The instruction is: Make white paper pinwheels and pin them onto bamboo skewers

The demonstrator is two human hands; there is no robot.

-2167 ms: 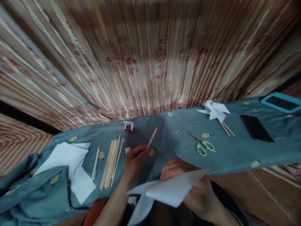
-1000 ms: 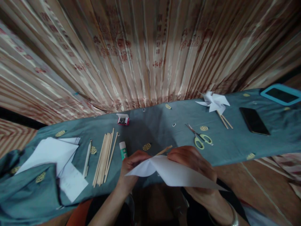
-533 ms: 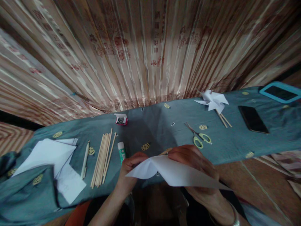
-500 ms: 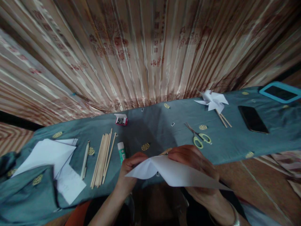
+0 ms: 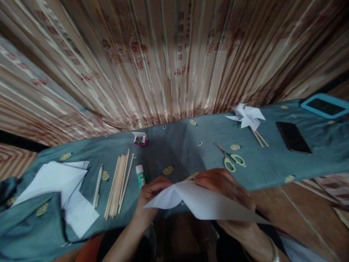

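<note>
1. Paper [image 5: 218, 203], white and folded, is held up at the middle of the table's [image 5: 180, 145] near edge, the left hand [image 5: 152, 189] pinching one side and the right hand [image 5: 226, 187] curled against the upper edge.
2. Stick [image 5: 191, 176] shows at one end only, beside the right fingers; the paper hides the rest. A shiny dot there is too small to name.
3. Two seconds ago the left hand held the stick out alone, clear of the paper. Now both come together between the hands, apparently handled as one piece. Over the last half second the grip has barely shifted. Whether the two are joined cannot be told.
4. Left of the hands, a tube [image 5: 141, 176], a row of sticks [image 5: 118, 185] and a pen [image 5: 98, 185] lead to papers [image 5: 53, 182] near the left end.
5. Box [image 5: 140, 139], lid up, sits near the far edge.
6. Scissors [image 5: 230, 159] lie right of the hands; beyond, pinwheels [image 5: 248, 116] rest at the far edge, a phone [image 5: 293, 137] nearby and a blue-framed tablet [image 5: 324, 105] at the far right corner.
</note>
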